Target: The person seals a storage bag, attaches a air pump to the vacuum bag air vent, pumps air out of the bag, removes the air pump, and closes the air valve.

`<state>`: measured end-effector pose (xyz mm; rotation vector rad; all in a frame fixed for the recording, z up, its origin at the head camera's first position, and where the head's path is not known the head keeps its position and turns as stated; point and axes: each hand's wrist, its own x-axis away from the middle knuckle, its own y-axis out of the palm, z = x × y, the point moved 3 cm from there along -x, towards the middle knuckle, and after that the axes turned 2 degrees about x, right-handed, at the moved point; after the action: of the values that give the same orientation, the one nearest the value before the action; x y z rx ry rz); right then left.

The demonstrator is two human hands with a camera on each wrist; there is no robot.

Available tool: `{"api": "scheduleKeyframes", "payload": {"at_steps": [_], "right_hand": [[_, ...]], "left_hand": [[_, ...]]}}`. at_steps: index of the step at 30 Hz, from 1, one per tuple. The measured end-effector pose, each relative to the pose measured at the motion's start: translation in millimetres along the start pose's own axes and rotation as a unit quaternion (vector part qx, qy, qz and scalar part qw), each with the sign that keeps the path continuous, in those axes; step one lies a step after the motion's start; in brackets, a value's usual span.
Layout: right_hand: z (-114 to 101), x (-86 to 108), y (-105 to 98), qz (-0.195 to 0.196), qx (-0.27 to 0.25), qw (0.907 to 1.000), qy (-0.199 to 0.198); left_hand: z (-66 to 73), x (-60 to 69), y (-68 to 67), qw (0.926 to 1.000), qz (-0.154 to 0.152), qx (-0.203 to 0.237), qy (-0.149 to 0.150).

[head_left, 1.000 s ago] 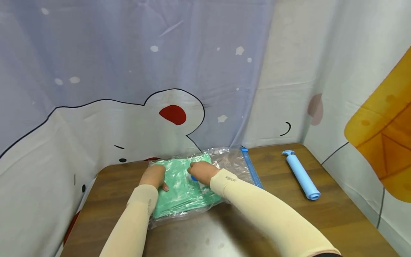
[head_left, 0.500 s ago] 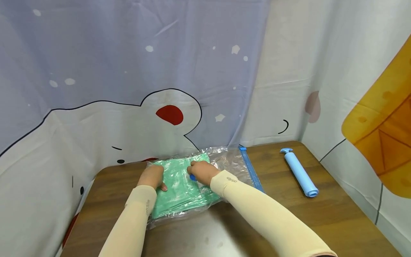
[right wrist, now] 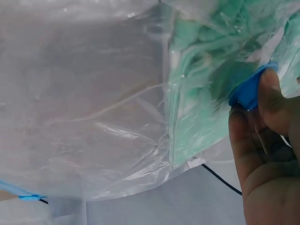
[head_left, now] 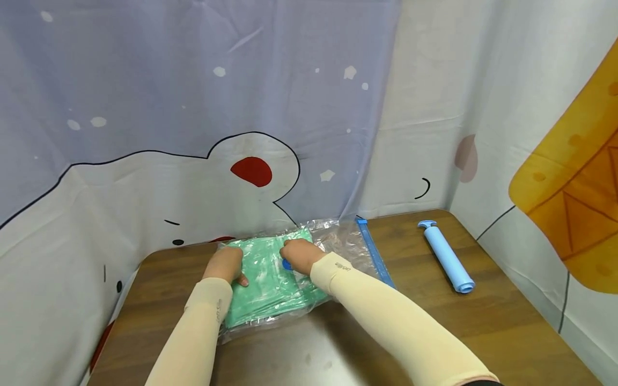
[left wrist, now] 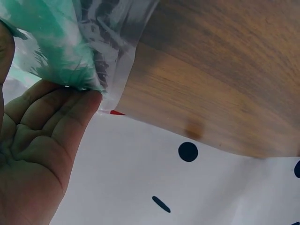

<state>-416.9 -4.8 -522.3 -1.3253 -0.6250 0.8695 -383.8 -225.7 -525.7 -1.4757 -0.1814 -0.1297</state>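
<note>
A clear plastic vacuum bag (head_left: pixel 343 242) lies on the table with folded green cloth (head_left: pixel 267 279) inside. My left hand (head_left: pixel 226 265) rests on the bag's left side; in the left wrist view its fingers (left wrist: pixel 58 110) reach out nearly straight, tips touching the plastic over the green cloth. Between thumb and fingers, my right hand (head_left: pixel 301 255) pinches the blue round valve cap (right wrist: pixel 251 89) on the bag. The cap is mostly hidden in the head view. Along the bag's right edge runs a blue zip strip (head_left: pixel 374 252).
A light blue hand pump (head_left: pixel 446 257) lies on the right of the wooden table (head_left: pixel 386 321), its handle toward the back. Printed curtain (head_left: pixel 193 198) hangs directly behind the table and along its right side.
The whole head view has shifted slightly. Both hands keep their places on the bag, the right one still at the blue valve cap.
</note>
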Motion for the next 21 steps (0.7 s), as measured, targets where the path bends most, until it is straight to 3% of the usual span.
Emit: {"api": "scheduleKeyframes", "payload": {"at_steps": [5,6,11,21], "right_hand": [[-3.1,0.7,-0.4,-0.012,-0.005,0.9998,0.017],[-4.3,0.7,-0.5,-0.018,-0.007,0.9996,0.022],[-9.1,-1.2,-0.8,-0.027,-0.003,0.9993,0.028],[-1.0,-1.5,2.4,-0.001,-0.006,0.9990,0.044]], "left_hand": [[-2.7,-0.6,2.1,1.0000,0.005,0.004,-0.004],[2.3,5.3,-3.3,0.9999,0.000,0.007,-0.010],[5.6,12.8,-5.6,0.9999,0.013,0.003,-0.008],[9.2,10.1,-3.8,0.9996,0.026,0.004,0.005]]}}
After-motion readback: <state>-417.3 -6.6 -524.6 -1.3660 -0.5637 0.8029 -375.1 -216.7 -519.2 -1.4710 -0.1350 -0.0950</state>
